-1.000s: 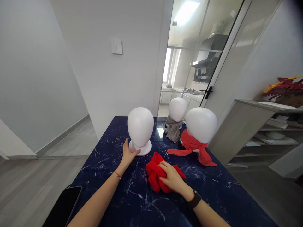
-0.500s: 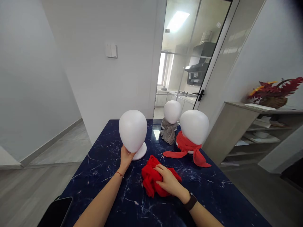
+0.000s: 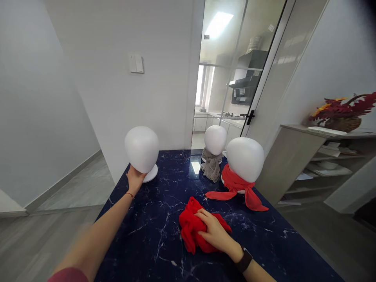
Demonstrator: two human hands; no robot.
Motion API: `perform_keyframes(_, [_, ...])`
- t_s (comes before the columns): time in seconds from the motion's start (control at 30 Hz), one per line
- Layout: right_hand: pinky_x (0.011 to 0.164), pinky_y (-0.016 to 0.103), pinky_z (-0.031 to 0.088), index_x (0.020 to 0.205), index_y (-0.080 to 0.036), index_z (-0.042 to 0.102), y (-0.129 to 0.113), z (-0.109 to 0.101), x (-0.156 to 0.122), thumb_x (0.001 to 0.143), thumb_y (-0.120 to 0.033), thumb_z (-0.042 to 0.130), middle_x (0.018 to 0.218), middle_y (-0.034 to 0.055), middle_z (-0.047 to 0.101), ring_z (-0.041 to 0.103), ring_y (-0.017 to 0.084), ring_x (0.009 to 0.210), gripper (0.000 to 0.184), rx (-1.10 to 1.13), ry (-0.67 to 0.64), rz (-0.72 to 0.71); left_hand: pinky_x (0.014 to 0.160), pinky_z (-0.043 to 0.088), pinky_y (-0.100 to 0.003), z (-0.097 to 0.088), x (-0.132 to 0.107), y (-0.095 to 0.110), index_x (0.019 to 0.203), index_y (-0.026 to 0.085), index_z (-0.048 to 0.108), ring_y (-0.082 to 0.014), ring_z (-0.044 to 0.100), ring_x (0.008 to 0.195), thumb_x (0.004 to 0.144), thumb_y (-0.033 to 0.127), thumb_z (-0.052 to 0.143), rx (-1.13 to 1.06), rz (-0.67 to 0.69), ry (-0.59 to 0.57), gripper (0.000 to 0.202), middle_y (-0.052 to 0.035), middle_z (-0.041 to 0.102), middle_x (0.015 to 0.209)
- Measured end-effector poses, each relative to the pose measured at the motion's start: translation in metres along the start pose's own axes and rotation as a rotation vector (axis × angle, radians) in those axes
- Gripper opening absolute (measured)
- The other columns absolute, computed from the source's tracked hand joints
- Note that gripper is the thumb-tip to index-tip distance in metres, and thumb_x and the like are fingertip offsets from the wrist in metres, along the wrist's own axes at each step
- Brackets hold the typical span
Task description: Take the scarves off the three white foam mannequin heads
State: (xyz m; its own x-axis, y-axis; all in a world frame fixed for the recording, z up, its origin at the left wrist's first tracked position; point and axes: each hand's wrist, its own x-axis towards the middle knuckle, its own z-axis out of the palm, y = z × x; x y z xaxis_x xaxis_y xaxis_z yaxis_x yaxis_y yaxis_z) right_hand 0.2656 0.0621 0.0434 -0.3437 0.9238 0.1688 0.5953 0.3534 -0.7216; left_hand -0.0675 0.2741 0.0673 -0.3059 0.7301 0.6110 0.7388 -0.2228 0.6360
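Red, soft and crumpled, the loose scarf [image 3: 194, 229] is lying in a bunched heap on the table [image 3: 152, 235], near the front edge and a little right of centre. The right hand [image 3: 216, 233] is resting palm down on the heap with its fingers curled into the folds, gripping the cloth; a dark band is sitting on that wrist. The left hand [image 3: 135, 180] is reaching far out to the left corner of the table and closing around the neck of a bare foam head [image 3: 141, 149], a smooth white egg shape on a round flat base, which is standing tilted at the table's edge. The table top is glossy dark blue stone with thin white veins, and it is reflecting the ceiling light. Well apart to the right, a second head [image 3: 245, 158] of the same matt white shape is wearing a knotted red scarf [image 3: 237, 188] with its ends trailing on the stone. Just behind it, a smaller-looking head [image 3: 215, 140] is wearing a grey scarf [image 3: 211, 168] hanging in limp folds.
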Motion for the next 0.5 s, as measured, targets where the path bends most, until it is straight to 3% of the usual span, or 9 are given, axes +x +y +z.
perform_keyframes(0.13, [0.093,0.032,0.039,0.104,-0.022,0.062,-0.005,-0.003,0.002,0.064,-0.008,0.05,0.109,0.0058,0.057,0.053,0.021,0.103,0.044,0.031,-0.01,0.02,0.104,0.028,-0.054,0.004,0.022,-0.04,0.126,0.017,0.042,-0.0362,0.047,0.122,0.063,0.046,0.071,0.015,-0.12,-0.063,0.075,-0.0163,0.056,0.126])
perform_keyframes(0.23, [0.092,0.031,0.039,0.1,-0.023,0.063,-0.009,-0.006,0.004,0.064,-0.008,0.049,0.107,0.005,0.058,0.054,0.02,0.101,0.042,0.076,-0.01,0.03,0.102,0.035,-0.047,0.012,0.032,-0.06,0.127,0.018,0.04,-0.0339,0.048,0.122,0.061,0.05,0.072,-0.034,-0.206,-0.1,0.081,-0.0152,0.054,0.13])
perform_keyframes(0.33, [0.091,0.031,0.04,0.098,-0.023,0.063,-0.011,-0.007,0.006,0.062,-0.008,0.049,0.106,0.0043,0.058,0.054,0.02,0.101,0.041,0.103,-0.002,0.05,0.099,0.04,-0.041,0.021,0.046,-0.071,0.13,0.018,0.036,-0.0324,0.049,0.122,0.058,0.052,0.073,-0.072,-0.225,-0.11,0.087,-0.014,0.053,0.131])
perform_keyframes(0.5, [0.092,0.03,0.039,0.097,-0.022,0.063,-0.009,-0.007,0.009,0.061,-0.008,0.05,0.107,0.0041,0.059,0.054,0.02,0.102,0.041,0.127,0.005,0.072,0.098,0.04,-0.044,0.033,0.074,-0.077,0.128,0.017,0.037,-0.0341,0.049,0.122,0.057,0.052,0.074,-0.09,-0.223,-0.181,0.087,-0.0155,0.053,0.131])
